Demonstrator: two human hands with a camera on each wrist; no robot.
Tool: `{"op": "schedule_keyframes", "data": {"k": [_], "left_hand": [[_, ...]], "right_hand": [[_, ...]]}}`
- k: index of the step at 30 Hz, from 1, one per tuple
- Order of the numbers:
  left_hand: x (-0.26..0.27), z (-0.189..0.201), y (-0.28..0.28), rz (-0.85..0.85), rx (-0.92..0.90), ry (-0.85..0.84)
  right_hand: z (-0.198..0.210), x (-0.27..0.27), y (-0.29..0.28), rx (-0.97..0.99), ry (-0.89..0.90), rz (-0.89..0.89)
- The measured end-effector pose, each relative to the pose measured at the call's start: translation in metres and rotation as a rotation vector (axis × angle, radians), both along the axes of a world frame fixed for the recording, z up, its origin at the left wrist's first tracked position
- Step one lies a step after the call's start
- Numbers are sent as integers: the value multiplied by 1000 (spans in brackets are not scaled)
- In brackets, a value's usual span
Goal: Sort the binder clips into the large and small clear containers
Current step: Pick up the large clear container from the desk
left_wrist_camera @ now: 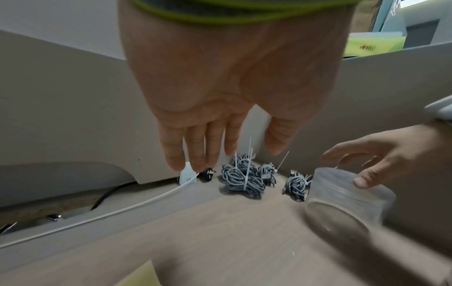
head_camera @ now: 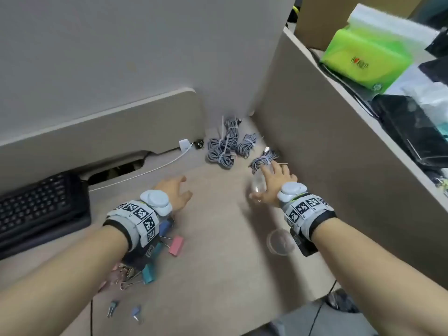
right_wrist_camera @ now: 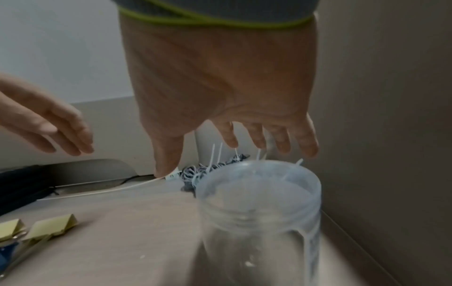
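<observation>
A tall clear container (head_camera: 257,187) (left_wrist_camera: 347,195) (right_wrist_camera: 259,209) stands near the right partition. My right hand (head_camera: 258,183) (right_wrist_camera: 220,154) (left_wrist_camera: 354,166) hovers over its mouth with fingers spread and straight; I cannot tell whether it touches. A second clear container (head_camera: 280,241) sits under my right wrist. My left hand (head_camera: 185,189) (left_wrist_camera: 234,152) is open and empty above the desk. Beneath my left forearm lie a pink clip (head_camera: 176,244), a teal clip (head_camera: 148,272) and a blue clip (head_camera: 164,226). Two small clips (head_camera: 112,307) lie nearer me. Yellow clips (right_wrist_camera: 53,224) show in the right wrist view.
A black keyboard (head_camera: 41,207) lies at the left. Several tied grey cable bundles (head_camera: 225,146) fill the far corner, one (head_camera: 263,161) just beyond my right fingers. A white cable (head_camera: 145,170) crosses the back. The beige partition (head_camera: 339,141) bounds the right.
</observation>
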State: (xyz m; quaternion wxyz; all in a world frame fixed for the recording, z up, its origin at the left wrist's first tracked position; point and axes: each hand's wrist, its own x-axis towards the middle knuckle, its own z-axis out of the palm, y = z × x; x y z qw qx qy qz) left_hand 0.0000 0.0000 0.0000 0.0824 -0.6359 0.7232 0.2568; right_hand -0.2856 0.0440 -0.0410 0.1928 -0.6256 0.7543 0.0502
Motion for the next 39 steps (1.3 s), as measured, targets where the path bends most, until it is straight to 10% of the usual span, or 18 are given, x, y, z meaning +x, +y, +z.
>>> {"op": "schedule_keyframes", "data": {"k": [12, 21, 33, 39], "left_hand": [[-5, -20, 15, 138, 57, 121], [80, -1, 37, 370, 163, 404], [211, 25, 68, 993, 602, 1341], [220, 19, 65, 1041, 606, 1369]], "right_hand": [[-12, 9, -15, 110, -70, 15], [44, 133, -30, 71, -434, -9], [94, 315, -19, 167, -899, -140], [90, 327, -10, 172, -895, -159]]}}
